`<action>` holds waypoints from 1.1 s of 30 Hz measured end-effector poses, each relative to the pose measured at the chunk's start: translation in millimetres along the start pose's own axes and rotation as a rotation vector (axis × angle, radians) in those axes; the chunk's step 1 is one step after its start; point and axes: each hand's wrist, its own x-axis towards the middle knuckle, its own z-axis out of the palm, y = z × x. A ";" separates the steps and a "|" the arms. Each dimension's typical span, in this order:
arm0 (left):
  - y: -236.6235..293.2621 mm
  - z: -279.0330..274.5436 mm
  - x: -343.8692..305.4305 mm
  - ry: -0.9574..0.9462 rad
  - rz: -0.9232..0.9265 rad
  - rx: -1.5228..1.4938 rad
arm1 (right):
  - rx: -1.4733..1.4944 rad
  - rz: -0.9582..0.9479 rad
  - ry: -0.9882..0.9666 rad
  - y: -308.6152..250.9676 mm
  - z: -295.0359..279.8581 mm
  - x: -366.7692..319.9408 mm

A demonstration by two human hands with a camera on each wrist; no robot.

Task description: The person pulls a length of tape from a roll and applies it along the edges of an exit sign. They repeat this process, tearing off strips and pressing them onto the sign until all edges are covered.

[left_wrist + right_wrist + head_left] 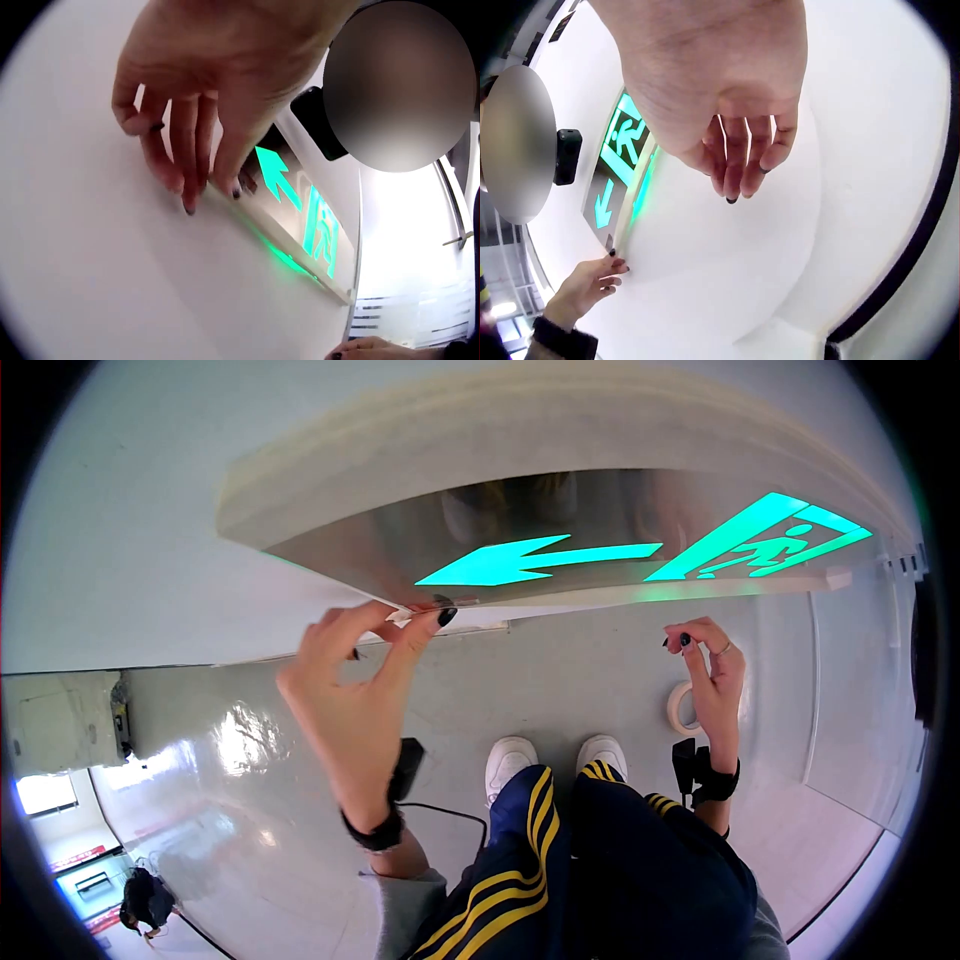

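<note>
A lit exit sign (560,560), with a green arrow and a running figure on a shiny panel, is mounted on the white wall. My left hand (350,695) is at the sign's lower left corner. Its thumb presses the front face and the fingertips lie under the edge, pinching the corner. A small whitish bit (400,616) shows between those fingers; I cannot tell what it is. In the left wrist view the fingers (196,176) overlap the sign's lower edge. My right hand (727,112) hangs below the sign's right part, fingers loosely bent and holding nothing.
A roll of tape (682,708) shows beyond my right hand, against the grey floor (300,810). My white shoes (510,765) stand below. A pale wrapped box (65,720) is at the left, and a dark-clothed person (148,900) is far off at lower left.
</note>
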 end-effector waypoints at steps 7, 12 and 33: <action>-10.4 40.8 -25.6 0.345 0.081 -0.160 | 0.004 0.026 -0.036 2.6 3.5 -0.8; -4.9 56.2 -42.6 0.373 0.178 -0.134 | 0.021 0.046 -0.031 2.3 2.5 -1.3; 33.3 77.4 -48.5 0.213 0.121 0.106 | -0.010 0.047 -0.056 10.8 -1.4 -4.7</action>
